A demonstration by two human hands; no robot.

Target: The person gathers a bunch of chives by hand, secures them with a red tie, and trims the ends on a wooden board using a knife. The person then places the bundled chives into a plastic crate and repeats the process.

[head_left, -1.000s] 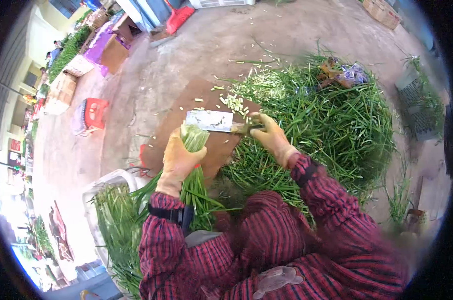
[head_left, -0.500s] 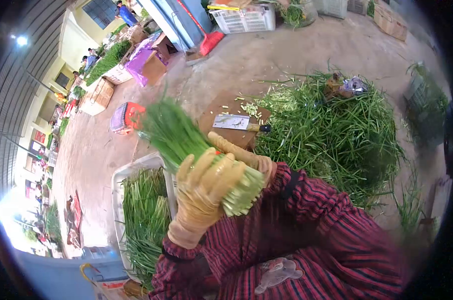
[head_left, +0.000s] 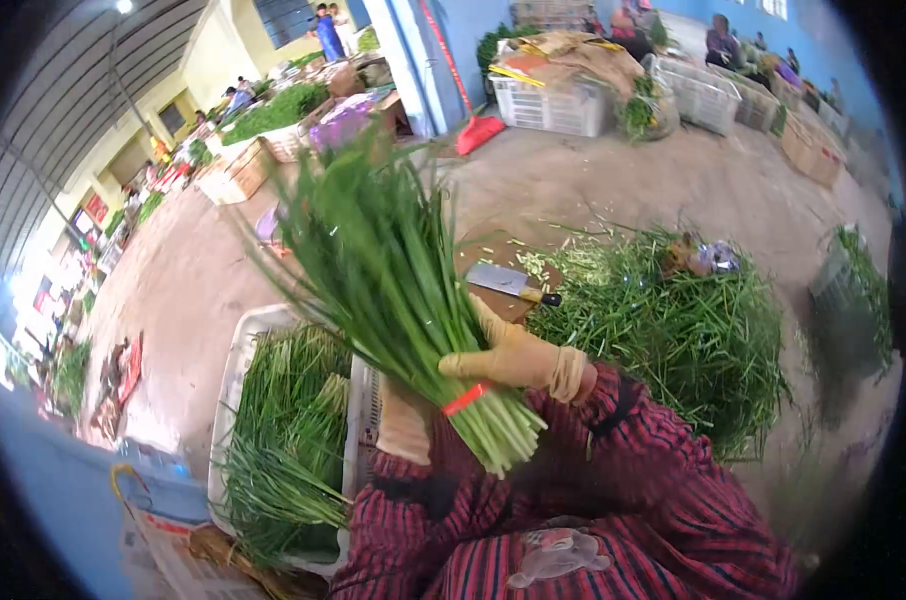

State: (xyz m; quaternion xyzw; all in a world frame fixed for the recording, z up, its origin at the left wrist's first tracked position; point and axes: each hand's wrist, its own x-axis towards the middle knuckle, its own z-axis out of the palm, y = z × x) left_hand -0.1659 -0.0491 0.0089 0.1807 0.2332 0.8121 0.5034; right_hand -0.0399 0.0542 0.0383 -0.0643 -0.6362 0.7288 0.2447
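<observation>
A large bunch of long green stalks (head_left: 393,270) with a red band (head_left: 465,399) near its cut ends is held up in front of my chest, leaves pointing up and left. My right hand (head_left: 513,355), in a pale glove, grips the bunch from the right, thumb across the stalks just above the band. Behind the bunch, my left hand (head_left: 405,415) supports it from the lower left; its fingers are mostly hidden. Beyond my right hand, a cleaver (head_left: 499,279) rests on a brown board (head_left: 518,312) among chopped stalk pieces.
A white crate (head_left: 235,375) of green bunches stands at the left. A big heap of loose greens (head_left: 673,330) lies at the right. Farther back are a red broom (head_left: 479,134), a covered white crate (head_left: 548,108), more crates and several people.
The bunch has turned so its red band shows and its leaves fan wider. My left hand has moved behind it, and my right hand now lies across its front. The view has tilted up.
</observation>
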